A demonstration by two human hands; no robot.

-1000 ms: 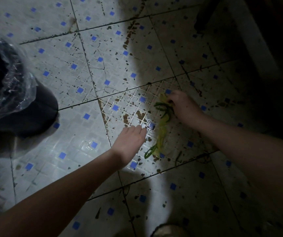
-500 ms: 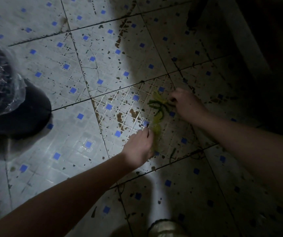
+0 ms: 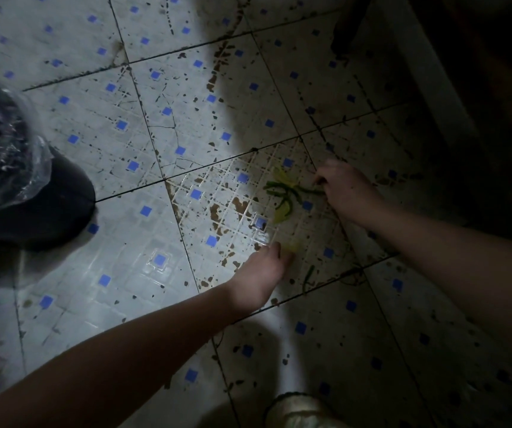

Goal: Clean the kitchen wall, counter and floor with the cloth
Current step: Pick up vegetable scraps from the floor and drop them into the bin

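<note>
On the dirty white floor tiles (image 3: 162,193) with blue squares lie green and yellow vegetable scraps (image 3: 282,193). My right hand (image 3: 347,193) is at the right end of the pile, its fingers curled and pinching a green strip (image 3: 311,190). My left hand (image 3: 260,274) rests on the floor just below the pile, fingertips curled down over a yellow scrap (image 3: 291,248). Another green strip (image 3: 308,273) lies loose to the right of that hand. No cloth shows in this view.
A black bin (image 3: 41,205) with a clear plastic liner (image 3: 10,168) stands at the left. Brown stains (image 3: 239,205) speckle the tiles. A foot (image 3: 298,409) is at the bottom edge. Dark furniture and a pale upright (image 3: 427,75) fill the upper right.
My left hand moved right and down along the scraps and its fingers curled onto the lower yellow piece. My right hand stayed at the green strips while the view shifted.
</note>
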